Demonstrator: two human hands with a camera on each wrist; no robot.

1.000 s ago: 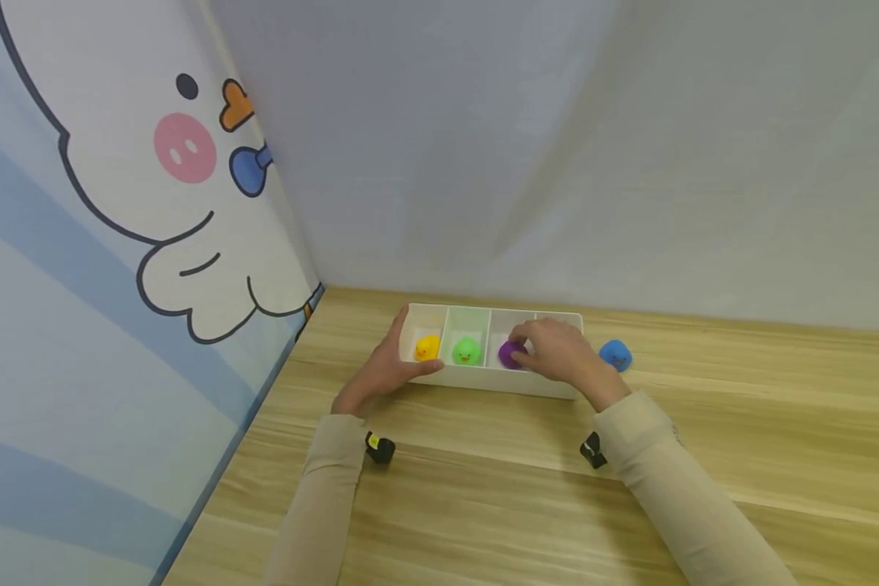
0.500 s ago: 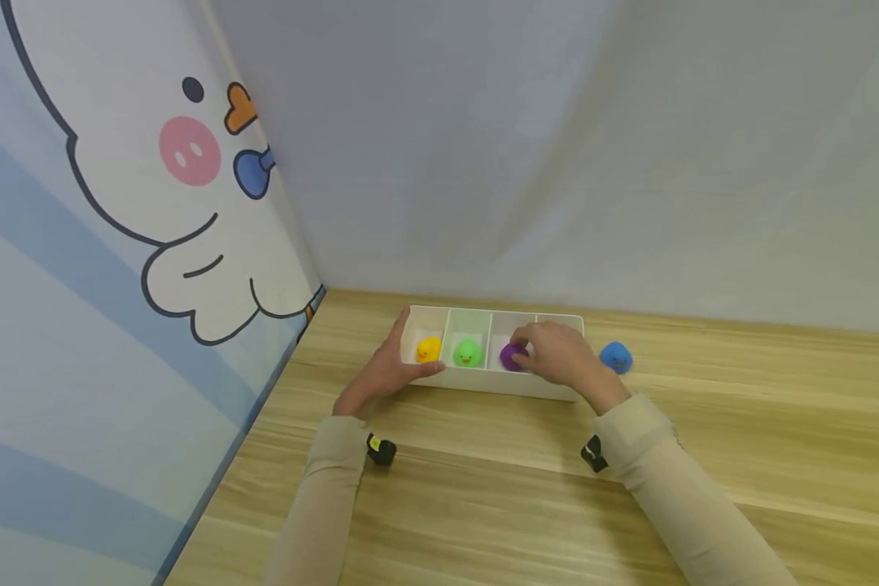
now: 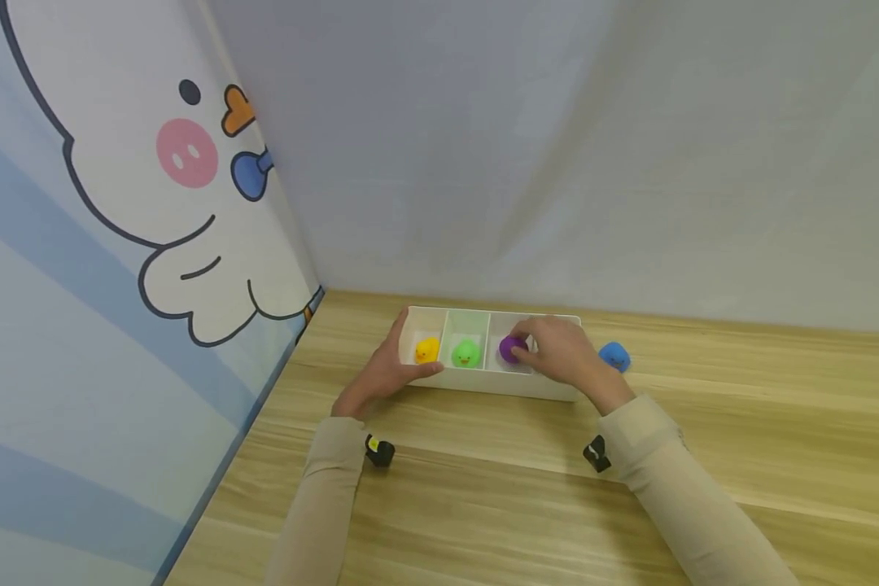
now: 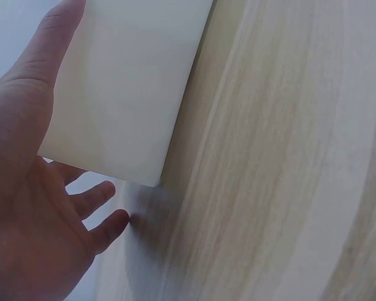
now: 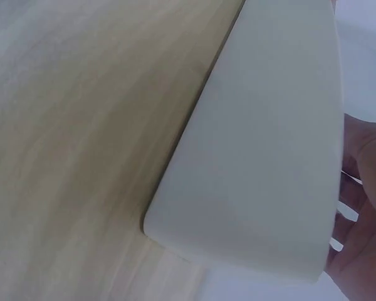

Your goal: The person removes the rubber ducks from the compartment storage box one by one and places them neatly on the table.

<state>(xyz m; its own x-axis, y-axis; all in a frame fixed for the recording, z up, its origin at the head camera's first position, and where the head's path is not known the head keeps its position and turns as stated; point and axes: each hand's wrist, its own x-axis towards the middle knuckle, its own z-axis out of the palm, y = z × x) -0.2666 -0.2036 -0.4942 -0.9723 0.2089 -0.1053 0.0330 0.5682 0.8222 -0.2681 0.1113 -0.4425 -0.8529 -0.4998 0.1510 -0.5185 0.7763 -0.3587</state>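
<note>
A long white divided box (image 3: 498, 384) stands on the table near the back. My left hand (image 3: 382, 370) grips its left end, thumb along the front rim and fingers around the side; the left wrist view shows this hand (image 4: 34, 207) at the end of the box. A yellow toy duck (image 3: 427, 351) lies in the leftmost compartment, a green toy duck (image 3: 466, 354) in the one beside it. Reaching into the third compartment, my right hand (image 3: 560, 354) pinches a purple toy duck (image 3: 510, 349), whose face is hidden. In the right wrist view the box wall covers the fingertips.
A blue toy duck (image 3: 615, 356) lies on the wooden table (image 3: 483, 496) just right of the box. Behind the table hangs a pale curtain (image 3: 557, 163), and a printed cartoon cloth (image 3: 117, 244) borders the left side.
The purple toy duck has risen slightly within its compartment with my right hand. My left hand stays at the box's left end.
</note>
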